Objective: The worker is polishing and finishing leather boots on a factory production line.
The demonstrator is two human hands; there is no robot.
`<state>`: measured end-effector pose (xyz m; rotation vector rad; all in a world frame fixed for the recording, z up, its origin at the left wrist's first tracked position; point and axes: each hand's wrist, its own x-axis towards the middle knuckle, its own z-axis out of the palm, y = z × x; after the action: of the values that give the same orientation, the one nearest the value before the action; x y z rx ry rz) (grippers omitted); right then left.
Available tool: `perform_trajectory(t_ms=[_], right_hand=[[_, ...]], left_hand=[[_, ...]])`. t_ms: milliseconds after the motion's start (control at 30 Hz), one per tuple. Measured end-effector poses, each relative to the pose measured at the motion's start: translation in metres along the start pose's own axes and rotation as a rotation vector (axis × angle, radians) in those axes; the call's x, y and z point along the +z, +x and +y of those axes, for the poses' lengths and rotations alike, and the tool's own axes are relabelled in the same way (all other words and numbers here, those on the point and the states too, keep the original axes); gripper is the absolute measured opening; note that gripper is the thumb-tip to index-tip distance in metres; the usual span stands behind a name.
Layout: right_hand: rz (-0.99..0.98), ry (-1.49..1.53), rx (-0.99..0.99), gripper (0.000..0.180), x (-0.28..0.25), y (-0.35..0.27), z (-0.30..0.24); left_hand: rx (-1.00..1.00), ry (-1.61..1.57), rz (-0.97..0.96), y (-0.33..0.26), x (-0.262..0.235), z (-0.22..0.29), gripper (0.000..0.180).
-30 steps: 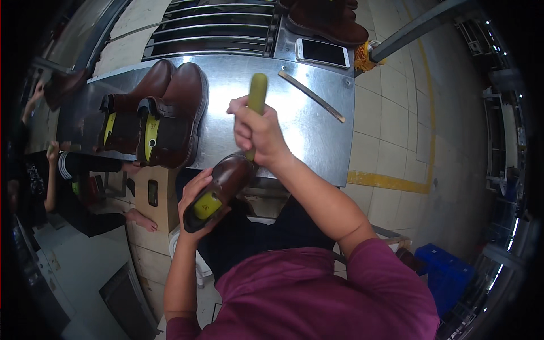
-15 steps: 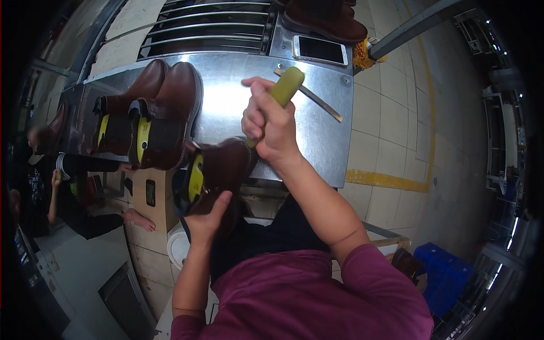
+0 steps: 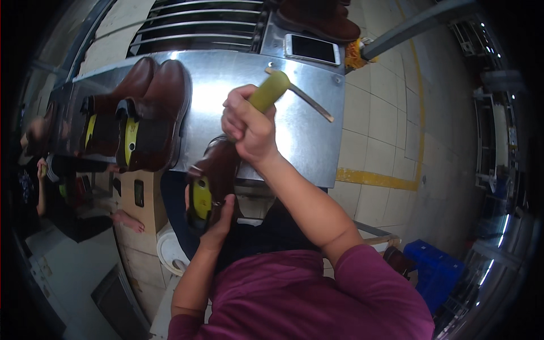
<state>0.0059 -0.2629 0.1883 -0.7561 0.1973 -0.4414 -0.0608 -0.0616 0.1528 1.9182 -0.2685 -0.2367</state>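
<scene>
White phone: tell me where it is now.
In the head view, the white phone lies at the far right of the metal table, between a brown boot and a thin strip.

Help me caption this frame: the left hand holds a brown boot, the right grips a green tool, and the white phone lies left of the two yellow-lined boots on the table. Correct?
No: the head view shows the white phone lying right of the two yellow-lined boots on the table. The left hand holds a brown boot, and the right hand grips a green tool.
</scene>
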Motion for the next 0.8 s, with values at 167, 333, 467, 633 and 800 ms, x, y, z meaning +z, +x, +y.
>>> perform_trajectory(t_ms=[167,333,467,633,800], right_hand=[[0.052,0.131,0.111,0.022,0.0,0.016,0.001],[0.035,-0.026,-0.03,0.02,0.01,0.017,0.01],[0.032,-0.124,-0.081,0.019,0.017,0.015,0.027],[-0.034,-0.061,-0.132,0.034,0.012,0.015,0.033],[-0.133,-0.107,-0.236,0.049,0.011,0.007,0.032]], left_hand=[[-0.168,-0.375,0.1,0.025,-0.021,0.035,0.032],[-0.167,-0.492,0.142,0.036,-0.015,0.049,0.042],[-0.202,-0.636,0.208,0.034,-0.01,0.049,0.04],[-0.242,-0.673,0.205,0.037,-0.015,0.054,0.035],[-0.29,-0.741,0.219,0.039,-0.016,0.058,0.026]])
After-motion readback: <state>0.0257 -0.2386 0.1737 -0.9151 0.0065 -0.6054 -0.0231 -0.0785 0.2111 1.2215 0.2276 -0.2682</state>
